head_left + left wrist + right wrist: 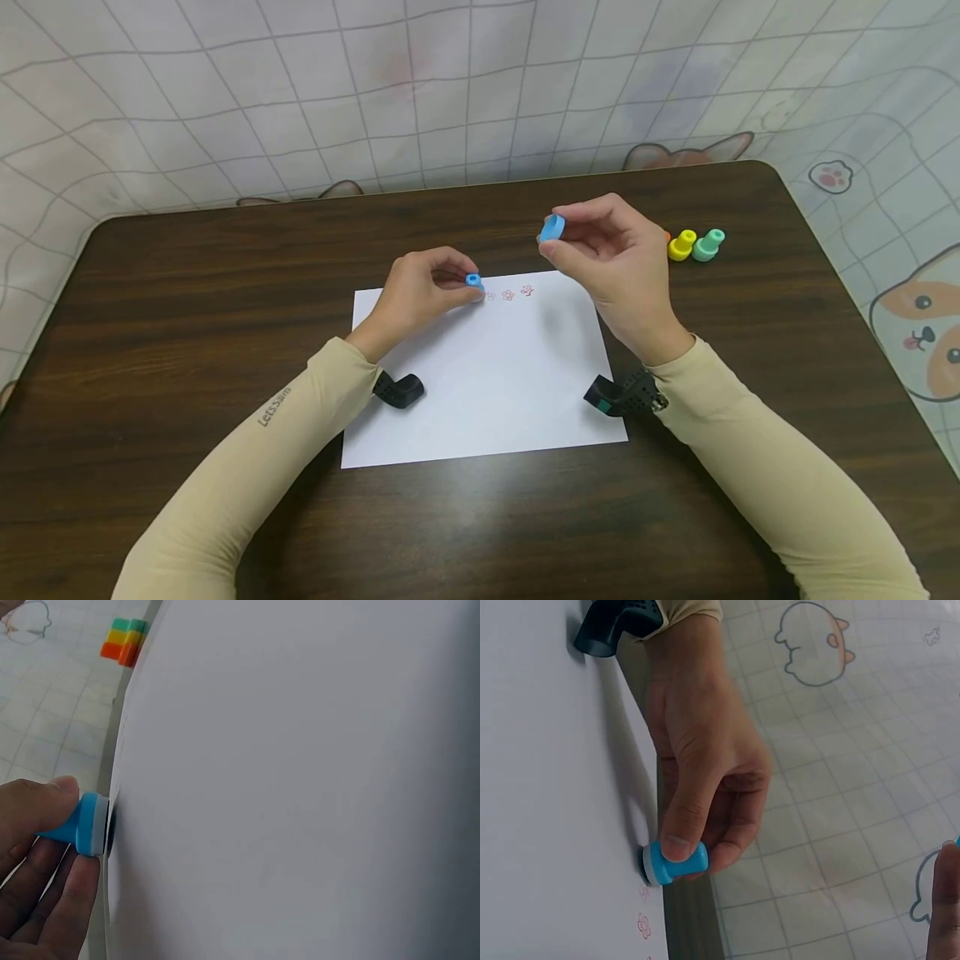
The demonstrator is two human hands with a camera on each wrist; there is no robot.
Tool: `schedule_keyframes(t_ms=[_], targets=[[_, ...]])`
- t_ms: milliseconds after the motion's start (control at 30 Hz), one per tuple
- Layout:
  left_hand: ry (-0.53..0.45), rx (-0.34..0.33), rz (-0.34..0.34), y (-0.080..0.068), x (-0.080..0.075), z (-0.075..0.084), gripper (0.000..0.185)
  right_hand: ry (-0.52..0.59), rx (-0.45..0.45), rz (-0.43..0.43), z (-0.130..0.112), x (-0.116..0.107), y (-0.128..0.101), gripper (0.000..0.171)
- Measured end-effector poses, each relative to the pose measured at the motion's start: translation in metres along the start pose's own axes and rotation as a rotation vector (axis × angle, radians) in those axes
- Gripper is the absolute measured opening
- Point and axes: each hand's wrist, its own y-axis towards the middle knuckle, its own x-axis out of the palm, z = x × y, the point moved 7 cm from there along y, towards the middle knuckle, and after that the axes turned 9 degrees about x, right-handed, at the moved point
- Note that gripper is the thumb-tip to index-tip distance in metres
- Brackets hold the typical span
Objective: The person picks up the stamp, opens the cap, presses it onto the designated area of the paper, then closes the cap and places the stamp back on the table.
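Note:
My left hand (420, 292) pinches a blue stamp (86, 823) by its narrow handle, between thumb and fingers. Its pale base faces the white sheet of paper (480, 375) near the far edge; whether it touches cannot be told. To its right, a short row of small red flower-like prints (507, 295) marks the paper. Above the sheet's far right corner, my right hand (622, 267) holds a round blue cap (552, 227) between thumb and fingertips. In the right wrist view the left hand and stamp (682, 859) show clearly, while only a right-hand finger (946, 907) appears.
Beyond the right hand stand a yellow stamp (682, 245) and a green stamp (708, 245). An orange one (120, 654) beside them is mostly hidden in the head view. The dark wooden table (187, 333) meets a grid-patterned cloth (450, 92) at the back.

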Motion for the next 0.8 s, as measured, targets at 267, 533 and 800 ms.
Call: schedule_keyframes(t_ms=[267, 533, 800], targets=[[0.024, 0.003, 0.003, -0.0026, -0.0026, -0.0012, 0.023, -0.03, 0.014, 0.008, 0.0017, 0.0016, 0.0002, 0.033], [0.068, 0.028, -0.005, -0.0043, -0.0029, -0.0005, 0.024, -0.043, 0.014, 0.006, 0.0024, 0.0025, -0.0003, 0.033], [0.118, 0.051, -0.025, -0.0025, -0.0021, 0.0046, 0.023, -0.003, 0.005, -0.009, 0.0006, 0.0035, -0.001, 0.03]])
